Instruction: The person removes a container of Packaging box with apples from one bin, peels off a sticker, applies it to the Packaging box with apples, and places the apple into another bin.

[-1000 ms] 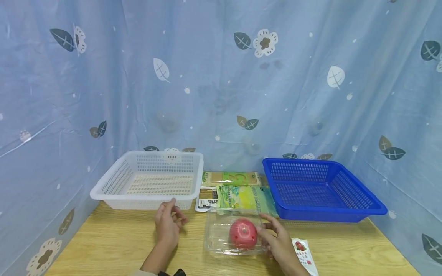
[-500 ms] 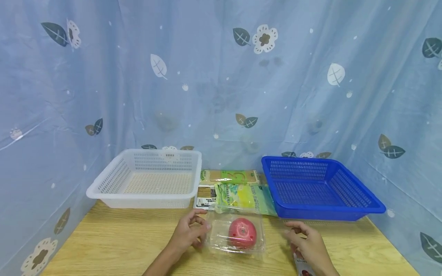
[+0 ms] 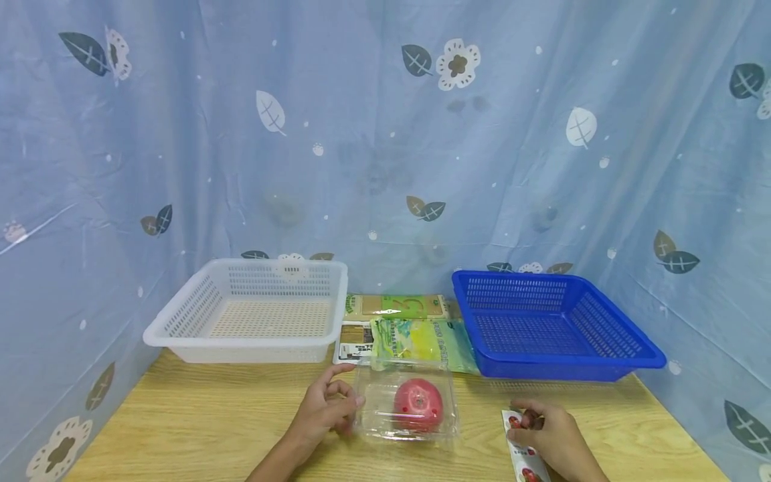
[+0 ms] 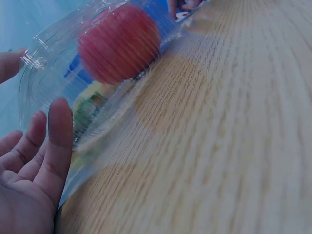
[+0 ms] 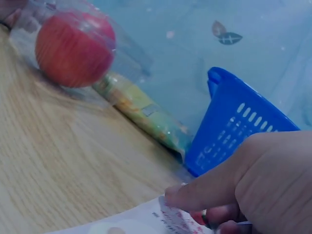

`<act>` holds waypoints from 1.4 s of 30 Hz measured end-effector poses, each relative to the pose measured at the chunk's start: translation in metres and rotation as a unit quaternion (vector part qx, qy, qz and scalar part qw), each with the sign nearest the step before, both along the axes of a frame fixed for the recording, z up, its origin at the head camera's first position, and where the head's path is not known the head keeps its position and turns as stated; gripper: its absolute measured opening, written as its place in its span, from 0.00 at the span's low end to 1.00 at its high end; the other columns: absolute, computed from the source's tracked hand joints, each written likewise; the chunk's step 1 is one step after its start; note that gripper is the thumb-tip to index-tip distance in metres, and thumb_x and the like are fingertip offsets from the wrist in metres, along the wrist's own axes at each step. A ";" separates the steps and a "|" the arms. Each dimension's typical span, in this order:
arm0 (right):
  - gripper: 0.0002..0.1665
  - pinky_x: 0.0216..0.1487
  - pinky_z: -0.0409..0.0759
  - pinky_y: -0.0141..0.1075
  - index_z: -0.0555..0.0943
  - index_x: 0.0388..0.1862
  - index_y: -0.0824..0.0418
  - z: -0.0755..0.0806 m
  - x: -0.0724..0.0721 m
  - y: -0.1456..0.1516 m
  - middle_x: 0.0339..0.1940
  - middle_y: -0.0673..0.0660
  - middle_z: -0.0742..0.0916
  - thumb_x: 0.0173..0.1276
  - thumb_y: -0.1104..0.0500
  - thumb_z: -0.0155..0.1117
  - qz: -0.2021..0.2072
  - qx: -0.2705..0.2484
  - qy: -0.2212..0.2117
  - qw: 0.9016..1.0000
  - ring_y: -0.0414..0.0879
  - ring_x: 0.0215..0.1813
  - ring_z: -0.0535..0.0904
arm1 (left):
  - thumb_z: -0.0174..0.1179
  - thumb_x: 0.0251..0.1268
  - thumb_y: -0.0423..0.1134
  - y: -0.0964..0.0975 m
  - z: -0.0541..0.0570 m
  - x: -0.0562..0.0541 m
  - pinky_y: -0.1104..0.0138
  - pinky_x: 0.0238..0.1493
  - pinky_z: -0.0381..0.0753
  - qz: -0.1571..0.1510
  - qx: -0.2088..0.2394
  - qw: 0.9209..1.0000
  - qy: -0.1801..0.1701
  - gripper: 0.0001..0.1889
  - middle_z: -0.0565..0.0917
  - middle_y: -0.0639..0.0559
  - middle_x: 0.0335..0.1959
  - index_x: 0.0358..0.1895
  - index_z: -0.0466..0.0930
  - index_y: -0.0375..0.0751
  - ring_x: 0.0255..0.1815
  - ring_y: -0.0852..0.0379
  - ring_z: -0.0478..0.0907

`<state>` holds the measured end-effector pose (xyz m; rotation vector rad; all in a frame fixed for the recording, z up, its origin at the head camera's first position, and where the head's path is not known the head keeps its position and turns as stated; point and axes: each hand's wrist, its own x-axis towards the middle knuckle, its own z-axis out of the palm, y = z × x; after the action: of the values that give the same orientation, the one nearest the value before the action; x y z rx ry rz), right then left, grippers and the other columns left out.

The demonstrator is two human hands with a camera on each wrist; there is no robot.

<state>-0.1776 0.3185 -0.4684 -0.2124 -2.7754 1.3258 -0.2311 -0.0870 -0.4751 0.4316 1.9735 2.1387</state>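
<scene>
A clear plastic clamshell box sits on the table before me, with a round red apple-like fruit showing through its walls. At the box's left side is my left hand, fingers loosely bent and spread; in the left wrist view its fingertips are at the box's edge. To the right, my right hand pinches a narrow white packet printed with red fruit, thumb on top. In the right wrist view the packet extends out from under the thumb; some fingers are partly hidden.
A white perforated basket stands at the back left and a blue one at the back right. Between them lie a yellow-green packet, a brown-and-green packet and a white-and-brown packet. A patterned blue curtain hangs behind.
My right hand has left the clear box, moved right and taken hold of the white packet. My left hand has come from near the white basket to the box's left side.
</scene>
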 end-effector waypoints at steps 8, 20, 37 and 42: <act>0.33 0.29 0.78 0.33 0.83 0.57 0.69 -0.003 0.001 -0.006 0.32 0.53 0.82 0.50 0.64 0.82 -0.015 0.017 -0.005 1.000 0.45 0.34 0.75 | 0.68 0.63 0.34 -0.001 0.000 0.002 0.70 0.25 0.80 -0.012 0.015 1.000 0.000 0.41 0.78 0.53 0.31 0.77 0.57 0.35 0.23 0.61 0.76; 0.29 0.29 0.67 0.31 0.87 0.55 0.63 -0.005 0.009 -0.012 0.31 0.50 0.78 0.53 0.59 0.82 -0.005 0.115 0.051 0.992 0.42 0.31 0.68 | 0.67 0.65 0.32 -0.001 -0.001 0.005 0.70 0.25 0.81 -0.022 0.032 0.999 -0.006 0.42 0.79 0.56 0.25 0.78 0.53 0.34 0.22 0.61 0.76; 0.16 0.40 0.81 0.38 0.83 0.42 0.60 -0.007 0.009 -0.013 0.38 0.51 0.87 0.57 0.62 0.78 -0.024 0.083 0.034 0.996 0.45 0.41 0.80 | 0.65 0.67 0.33 0.000 -0.004 0.006 0.71 0.24 0.80 -0.026 0.036 0.999 0.002 0.41 0.80 0.56 0.24 0.78 0.52 0.34 0.21 0.62 0.76; 0.12 0.38 0.80 0.34 0.84 0.39 0.59 -0.005 0.008 -0.012 0.36 0.50 0.87 0.57 0.63 0.78 -0.029 0.086 0.029 0.995 0.43 0.39 0.80 | 0.65 0.67 0.33 0.003 -0.004 0.004 0.71 0.25 0.80 -0.028 0.041 0.999 0.003 0.41 0.80 0.56 0.24 0.78 0.52 0.34 0.22 0.62 0.76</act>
<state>-0.1700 0.3061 -0.4732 -0.2383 -2.7917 1.0552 -0.2273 -0.0842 -0.4793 0.5004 1.8602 2.1917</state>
